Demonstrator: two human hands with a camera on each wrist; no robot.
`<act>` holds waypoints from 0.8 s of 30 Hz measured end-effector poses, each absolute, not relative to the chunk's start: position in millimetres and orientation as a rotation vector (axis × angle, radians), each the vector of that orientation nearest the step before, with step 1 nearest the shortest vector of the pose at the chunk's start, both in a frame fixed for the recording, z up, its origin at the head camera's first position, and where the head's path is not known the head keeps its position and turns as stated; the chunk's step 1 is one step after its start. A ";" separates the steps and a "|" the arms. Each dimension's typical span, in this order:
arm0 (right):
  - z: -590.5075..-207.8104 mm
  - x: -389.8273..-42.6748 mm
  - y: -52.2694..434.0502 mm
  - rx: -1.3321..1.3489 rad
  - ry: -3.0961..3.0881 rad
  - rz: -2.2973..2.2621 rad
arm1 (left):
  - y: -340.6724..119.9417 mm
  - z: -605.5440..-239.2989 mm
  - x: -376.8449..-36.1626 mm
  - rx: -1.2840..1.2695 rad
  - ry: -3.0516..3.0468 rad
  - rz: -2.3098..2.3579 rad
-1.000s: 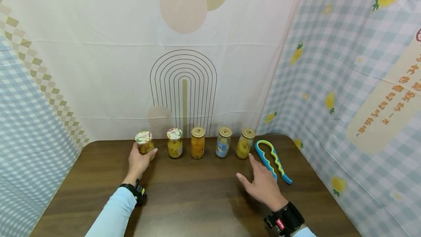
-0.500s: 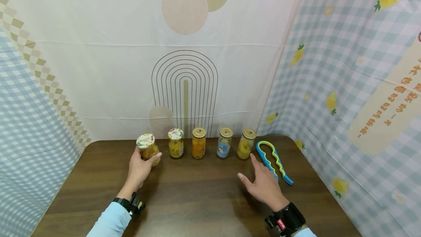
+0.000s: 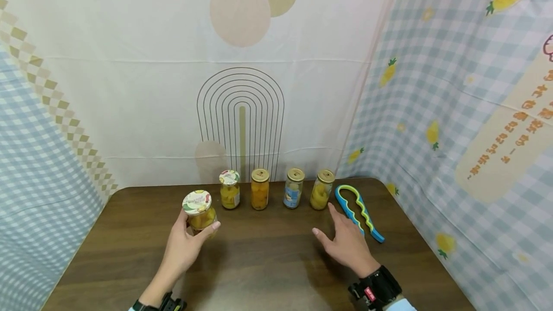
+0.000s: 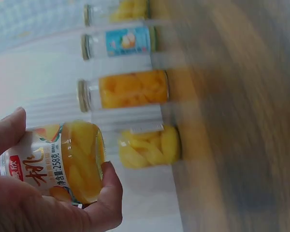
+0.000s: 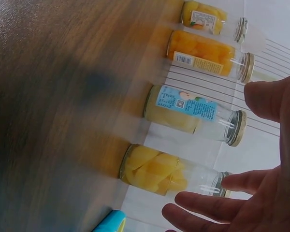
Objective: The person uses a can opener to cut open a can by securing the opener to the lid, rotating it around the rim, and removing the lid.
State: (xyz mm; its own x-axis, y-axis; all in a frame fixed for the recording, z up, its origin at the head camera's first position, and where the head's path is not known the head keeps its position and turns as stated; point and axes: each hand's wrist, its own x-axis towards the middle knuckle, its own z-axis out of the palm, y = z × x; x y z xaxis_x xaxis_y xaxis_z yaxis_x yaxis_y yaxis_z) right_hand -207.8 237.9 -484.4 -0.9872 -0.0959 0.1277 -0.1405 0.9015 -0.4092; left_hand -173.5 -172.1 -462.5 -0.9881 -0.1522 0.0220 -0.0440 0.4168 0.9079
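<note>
My left hand (image 3: pixel 185 246) grips a glass jar of yellow fruit (image 3: pixel 202 217) with a white patterned lid, thumb on one side and fingers round the other. The left wrist view shows this jar (image 4: pixel 79 162) and its printed label close up, above the table. My right hand (image 3: pixel 345 244) is held out with fingers spread, holding nothing, in front of the rightmost gold-lidded jar of yellow fruit (image 3: pixel 320 193). Beside that hand lies a blue and green jar opener (image 3: pixel 366 215), partly covered by the hand.
Along the table's (image 3: pixel 259 263) back edge stand a jar with a patterned lid (image 3: pixel 230 193), a jar of orange fruit (image 3: pixel 259 193) and a jar with a blue label (image 3: pixel 293 192). Behind them hangs a white printed cloth (image 3: pixel 151 109); a checked cloth (image 3: pixel 414 157) hangs at the right.
My left hand has lifted the jar off the back left of the table and brought it nearer and slightly right. The right hand and the other jars have stayed in place.
</note>
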 end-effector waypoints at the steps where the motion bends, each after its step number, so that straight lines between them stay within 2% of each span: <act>1: -484.4 -207.9 237.9 0.184 -2.962 0.649 | -169.6 -461.4 -169.9 0.175 -2.555 -1.630; 8: -483.8 -209.0 237.4 0.200 -2.962 0.628 | -156.4 -455.3 -154.7 0.188 -2.536 -1.661; 24: -492.0 -220.5 255.6 0.118 -3.036 0.436 | -148.6 -452.5 -148.8 0.201 -2.518 -1.696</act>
State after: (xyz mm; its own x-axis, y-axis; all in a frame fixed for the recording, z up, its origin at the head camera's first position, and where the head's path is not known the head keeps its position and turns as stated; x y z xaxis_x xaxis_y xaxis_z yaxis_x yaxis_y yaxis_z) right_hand -220.5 255.6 -492.0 -0.9945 -0.0657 0.0821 -0.0862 0.9568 -0.2778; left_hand -148.8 -148.6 -452.5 -0.9864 -0.1641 0.0085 -0.0538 0.3711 0.9270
